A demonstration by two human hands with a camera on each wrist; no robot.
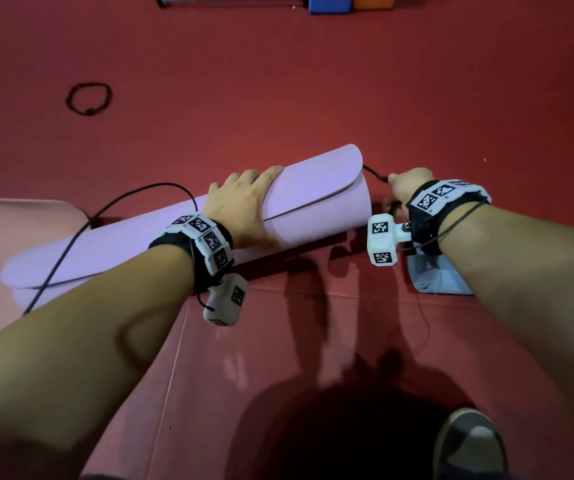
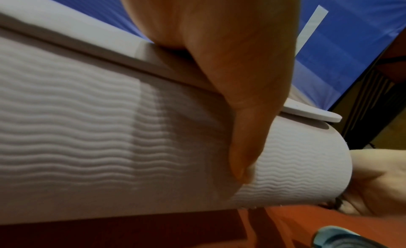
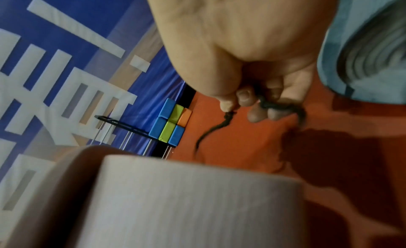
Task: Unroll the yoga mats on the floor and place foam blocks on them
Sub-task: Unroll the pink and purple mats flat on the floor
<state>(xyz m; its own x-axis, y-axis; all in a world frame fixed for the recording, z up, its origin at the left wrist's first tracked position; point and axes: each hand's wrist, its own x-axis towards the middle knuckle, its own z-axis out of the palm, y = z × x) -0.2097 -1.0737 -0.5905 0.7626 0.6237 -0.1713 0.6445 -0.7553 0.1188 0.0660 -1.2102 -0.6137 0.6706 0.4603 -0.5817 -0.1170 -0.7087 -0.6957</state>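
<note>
Open red floor [image 1: 278, 81] beyond the mat roll [image 1: 313, 195], 1 cord loop [image 1: 89, 98] lying there

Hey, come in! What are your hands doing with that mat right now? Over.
Left hand pressing pink rolled mat. Right hand pinching black tie cord off its end. Mat not unrolled.

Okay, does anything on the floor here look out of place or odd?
Only small things: a loose black cord loop lies alone on the red floor, away from the rolled pink mat. The right hand pinches another black cord at the roll's end.
</note>
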